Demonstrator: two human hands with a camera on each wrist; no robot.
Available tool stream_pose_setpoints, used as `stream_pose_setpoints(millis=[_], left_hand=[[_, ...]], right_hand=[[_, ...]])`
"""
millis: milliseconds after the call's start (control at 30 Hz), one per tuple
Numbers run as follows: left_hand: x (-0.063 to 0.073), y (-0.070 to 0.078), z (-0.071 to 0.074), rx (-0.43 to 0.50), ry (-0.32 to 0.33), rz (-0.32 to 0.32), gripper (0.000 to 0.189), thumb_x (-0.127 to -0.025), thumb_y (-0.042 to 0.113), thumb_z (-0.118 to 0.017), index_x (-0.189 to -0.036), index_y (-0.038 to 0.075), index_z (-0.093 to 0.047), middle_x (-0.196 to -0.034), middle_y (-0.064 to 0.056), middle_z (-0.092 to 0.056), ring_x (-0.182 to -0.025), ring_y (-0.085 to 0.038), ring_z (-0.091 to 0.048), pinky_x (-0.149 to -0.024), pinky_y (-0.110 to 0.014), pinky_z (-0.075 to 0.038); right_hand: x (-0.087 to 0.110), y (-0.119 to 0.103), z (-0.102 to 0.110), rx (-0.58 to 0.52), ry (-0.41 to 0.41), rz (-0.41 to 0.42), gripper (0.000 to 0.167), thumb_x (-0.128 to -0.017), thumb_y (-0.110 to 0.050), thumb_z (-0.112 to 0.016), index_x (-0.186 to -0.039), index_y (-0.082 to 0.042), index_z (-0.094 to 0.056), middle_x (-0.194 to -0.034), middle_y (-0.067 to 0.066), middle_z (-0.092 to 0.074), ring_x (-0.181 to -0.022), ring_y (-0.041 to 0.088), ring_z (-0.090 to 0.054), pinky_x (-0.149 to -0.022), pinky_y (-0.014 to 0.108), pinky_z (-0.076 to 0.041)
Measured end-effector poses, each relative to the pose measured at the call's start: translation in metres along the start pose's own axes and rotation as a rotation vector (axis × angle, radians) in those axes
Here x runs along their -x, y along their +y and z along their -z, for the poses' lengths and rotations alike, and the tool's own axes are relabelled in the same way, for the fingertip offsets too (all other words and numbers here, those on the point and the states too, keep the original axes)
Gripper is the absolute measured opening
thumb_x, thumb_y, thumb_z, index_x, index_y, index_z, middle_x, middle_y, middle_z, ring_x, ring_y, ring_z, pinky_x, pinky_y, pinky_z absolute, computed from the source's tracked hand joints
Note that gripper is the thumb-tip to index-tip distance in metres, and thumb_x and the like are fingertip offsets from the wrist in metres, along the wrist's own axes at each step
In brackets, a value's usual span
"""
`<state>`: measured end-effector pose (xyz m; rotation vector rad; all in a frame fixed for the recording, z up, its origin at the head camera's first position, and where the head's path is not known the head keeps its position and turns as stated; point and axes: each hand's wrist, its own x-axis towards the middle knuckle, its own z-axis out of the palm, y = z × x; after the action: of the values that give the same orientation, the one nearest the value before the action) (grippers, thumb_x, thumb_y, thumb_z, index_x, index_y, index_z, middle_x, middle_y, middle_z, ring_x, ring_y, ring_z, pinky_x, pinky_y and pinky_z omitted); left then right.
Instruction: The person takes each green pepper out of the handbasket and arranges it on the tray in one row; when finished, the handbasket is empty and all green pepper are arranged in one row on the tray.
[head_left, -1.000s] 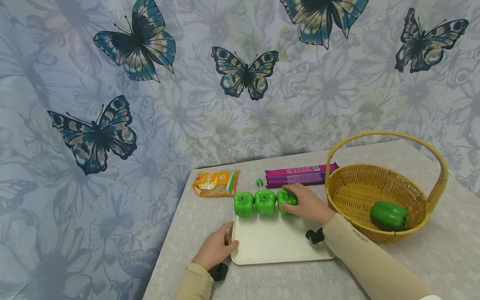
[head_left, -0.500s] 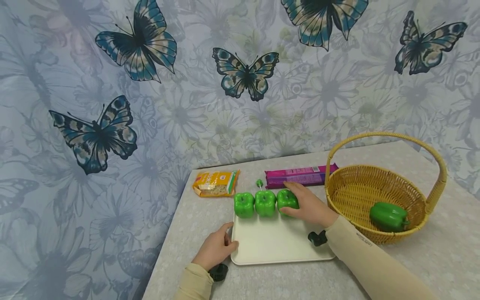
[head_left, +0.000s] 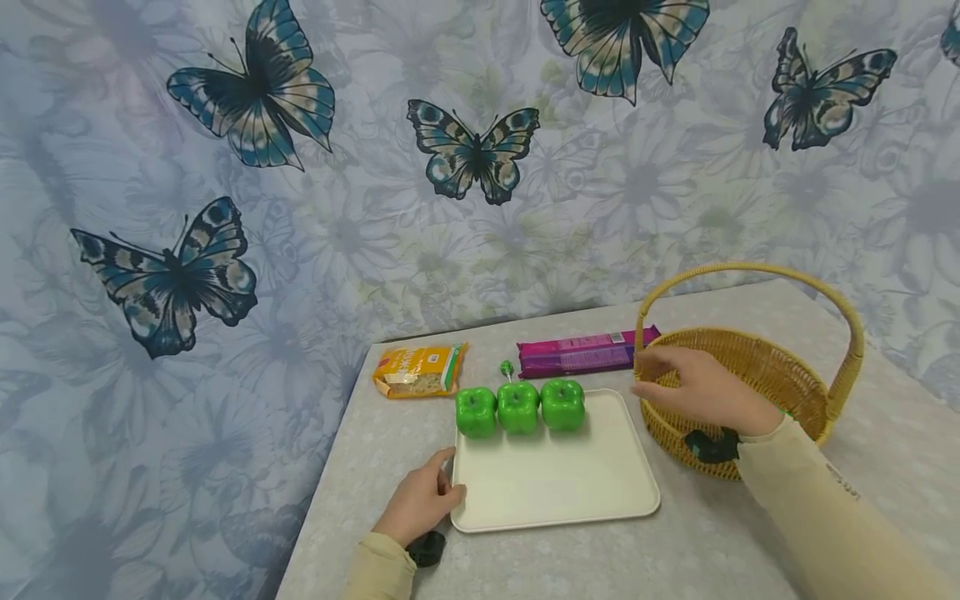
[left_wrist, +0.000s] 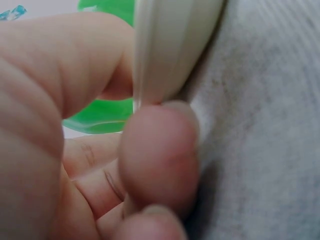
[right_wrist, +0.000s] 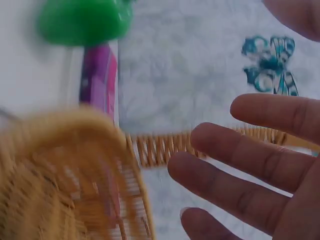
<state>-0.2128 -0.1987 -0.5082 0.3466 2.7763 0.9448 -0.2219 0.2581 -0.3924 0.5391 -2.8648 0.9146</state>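
Observation:
My left hand [head_left: 420, 502] pinches the left rim of a cream tray [head_left: 555, 487]; in the left wrist view the thumb and a fingertip press the tray edge [left_wrist: 165, 45] from both sides. Along the tray's far side, three green bell peppers stand upright in a row: the left pepper [head_left: 476, 413], the middle pepper [head_left: 518, 408] and the right pepper [head_left: 562, 406]. My right hand [head_left: 708, 392] is over the near left part of a yellow wicker basket [head_left: 772, 367]. Its fingers are spread and hold nothing in the right wrist view. The pepper in the basket is mostly hidden behind that hand and sleeve.
Behind the tray lie an orange food bag [head_left: 420, 371], a small green lollipop-like item [head_left: 507, 368] and a long purple packet [head_left: 577, 355]. The basket's tall handle [head_left: 750, 267] arches over it. A butterfly-patterned wall [head_left: 480, 250] closes off the table's back.
My right hand has let go of the right pepper, leaving it on the tray, and has moved right to the basket. The left hand keeps its hold on the rim. The head view has shifted slightly.

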Motion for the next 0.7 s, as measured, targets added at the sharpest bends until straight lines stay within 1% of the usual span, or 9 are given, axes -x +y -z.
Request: stream_pose_setpoints(millis=[100, 167, 267, 333, 467, 500, 533, 700], left_hand=[[0.001, 0.001, 0.001, 0.000, 0.008, -0.006, 0.065, -0.094, 0.028, -0.072, -0.150, 0.004, -0.048, -0.075, 0.003, -0.059, -0.060, -0.013, -0.052, -0.053, -0.029, -0.042], [0.002, 0.002, 0.001, 0.003, 0.014, -0.009, 0.065, -0.094, 0.027, -0.072, -0.150, 0.004, -0.048, -0.075, 0.003, -0.059, -0.060, -0.013, -0.052, -0.053, -0.029, -0.042], [0.003, 0.001, 0.000, 0.009, 0.012, -0.008, 0.066, -0.093, 0.027, -0.073, -0.149, 0.003, -0.048, -0.075, 0.003, -0.059, -0.060, -0.013, -0.052, -0.053, -0.028, -0.043], [0.003, 0.001, -0.002, 0.017, 0.007, -0.007, 0.066, -0.093, 0.027, -0.073, -0.150, 0.003, -0.048, -0.075, 0.003, -0.059, -0.060, -0.013, -0.053, -0.053, -0.029, -0.043], [0.003, -0.001, -0.005, 0.025, -0.007, -0.008, 0.066, -0.094, 0.029, -0.072, -0.150, 0.003, -0.048, -0.075, 0.003, -0.060, -0.060, -0.013, -0.053, -0.053, -0.029, -0.043], [0.003, -0.001, -0.006, 0.025, -0.008, -0.008, 0.066, -0.094, 0.029, -0.072, -0.150, 0.003, -0.048, -0.075, 0.003, -0.060, -0.060, -0.013, -0.053, -0.053, -0.029, -0.043], [0.002, -0.002, -0.006, 0.025, -0.007, -0.007, 0.066, -0.094, 0.029, -0.072, -0.150, 0.003, -0.048, -0.075, 0.003, -0.060, -0.060, -0.013, -0.053, -0.053, -0.029, -0.043], [0.000, -0.003, -0.001, 0.022, 0.008, -0.014, 0.065, -0.094, 0.029, -0.071, -0.150, 0.003, -0.048, -0.075, 0.004, -0.060, -0.060, -0.012, -0.052, -0.053, -0.029, -0.043]], right_hand=[[-0.001, 0.021, 0.013, 0.015, 0.015, -0.055, 0.068, -0.098, -0.056, -0.063, -0.142, -0.004, -0.059, -0.133, 0.019, -0.066, -0.119, 0.039, -0.063, -0.095, 0.060, -0.050], [-0.002, 0.038, 0.016, 0.015, 0.025, -0.108, 0.070, -0.099, -0.058, -0.060, -0.143, -0.003, -0.057, -0.133, 0.022, -0.064, -0.120, 0.041, -0.062, -0.095, 0.060, -0.050], [0.000, 0.061, 0.011, 0.022, 0.020, -0.179, 0.075, -0.100, -0.059, -0.058, -0.144, 0.002, -0.054, -0.133, 0.027, -0.063, -0.118, 0.045, -0.062, -0.092, 0.061, -0.051], [0.003, 0.071, 0.005, 0.079, 0.008, -0.218, 0.078, -0.100, -0.059, -0.057, -0.143, 0.006, -0.053, -0.132, 0.029, -0.063, -0.117, 0.048, -0.062, -0.090, 0.065, -0.050], [0.009, 0.081, -0.001, 0.214, 0.005, -0.273, 0.079, -0.098, -0.059, -0.058, -0.139, 0.009, -0.056, -0.128, 0.030, -0.065, -0.115, 0.051, -0.063, -0.086, 0.073, -0.045], [0.010, 0.082, -0.002, 0.233, 0.004, -0.284, 0.078, -0.098, -0.058, -0.058, -0.138, 0.009, -0.057, -0.128, 0.030, -0.066, -0.114, 0.051, -0.063, -0.085, 0.076, -0.043], [0.009, 0.083, -0.003, 0.242, 0.000, -0.288, 0.076, -0.098, -0.056, -0.058, -0.136, 0.009, -0.058, -0.126, 0.029, -0.067, -0.112, 0.050, -0.064, -0.085, 0.077, -0.042], [0.005, 0.089, -0.008, 0.217, -0.069, -0.260, 0.060, -0.097, -0.045, -0.063, -0.125, 0.008, -0.066, -0.112, 0.025, -0.072, -0.093, 0.039, -0.071, -0.081, 0.064, -0.052]])
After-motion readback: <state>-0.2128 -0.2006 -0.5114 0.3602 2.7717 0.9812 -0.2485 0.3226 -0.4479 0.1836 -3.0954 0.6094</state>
